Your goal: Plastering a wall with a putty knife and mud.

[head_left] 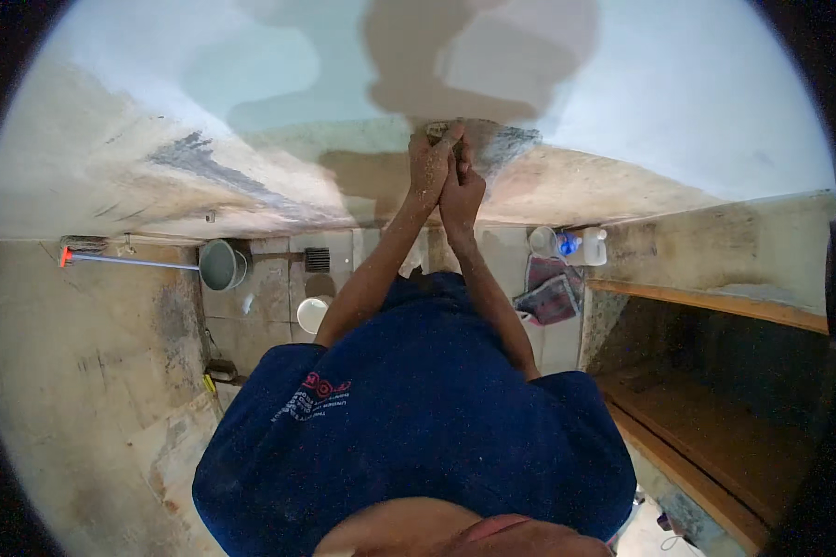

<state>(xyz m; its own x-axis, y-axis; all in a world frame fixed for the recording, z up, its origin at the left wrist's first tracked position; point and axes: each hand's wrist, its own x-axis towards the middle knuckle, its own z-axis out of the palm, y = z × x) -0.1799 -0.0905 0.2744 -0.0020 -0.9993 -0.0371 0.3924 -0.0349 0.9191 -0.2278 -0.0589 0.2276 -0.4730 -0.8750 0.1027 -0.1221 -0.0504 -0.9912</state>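
Both my arms reach out to the wall point(622, 102), with the hands close together in front of a dark, stained patch point(511, 141). My left hand point(427, 172) is closed, its thumb and fingers up at the wall surface. Beside it and slightly lower, my right hand point(464, 193) is closed too, touching the left. A small greyish, rough-looking thing point(437, 131) shows at the left fingertips; its kind cannot be made out. The fingers hide whatever else lies between the hands. Pale dust specks cover the left hand and wrist.
Below the wall at left stand a grey bucket point(221, 265), a long-handled brush point(139, 259) and a white tub point(312, 316). A dark floor drain point(317, 260) lies between them. At right are a white jug point(593, 247), a crumpled cloth point(550, 295) and a wood-edged shelf point(715, 308).
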